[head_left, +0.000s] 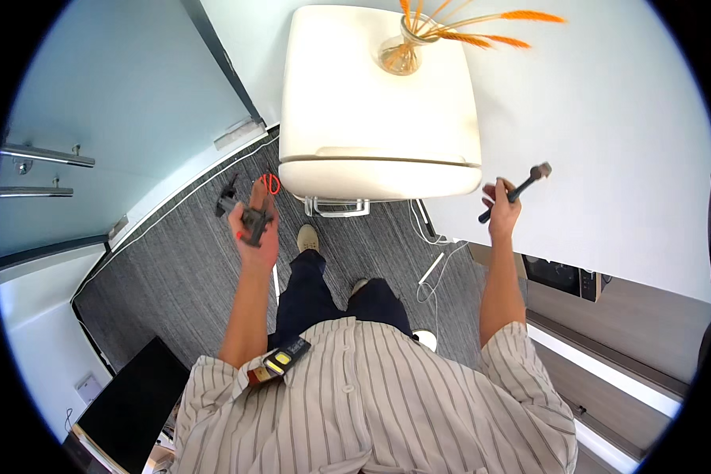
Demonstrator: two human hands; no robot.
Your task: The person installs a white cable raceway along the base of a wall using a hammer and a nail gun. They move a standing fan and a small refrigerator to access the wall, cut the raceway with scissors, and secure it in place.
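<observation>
Hidden/unclear: dark tool [253, 220] in left hand [255, 229] is hard to make out, partly covered by fingers; kind can't be told. Small red bit by the thumb, too small to ID. Dark object [227, 199] on carpet [174, 276] just behind the hand, shape unclear. Red loop [270, 183] on carpet near cabinet base, prob. cord or scissor handles. Black panel [130, 403] lower left, cut off by frame edge. Legs partly hidden by torso; one shoe [307, 237] shows in full.

Containers: glass vase [400, 49] on cream cabinet [379, 103], near its back right corner; holds orange dried stems [482, 28] leaning right.

Hands: left hand raised, palm up, fingers curled round the dark tool. Right hand [500, 212] raised, clenched on handle of hammer [517, 191], head up and to the right, in front of white wall [608, 174].

Other: striped shirt [371, 403]; yellow-black device [280, 361] clipped at left chest; white cable [434, 272] on carpet by right leg.
</observation>
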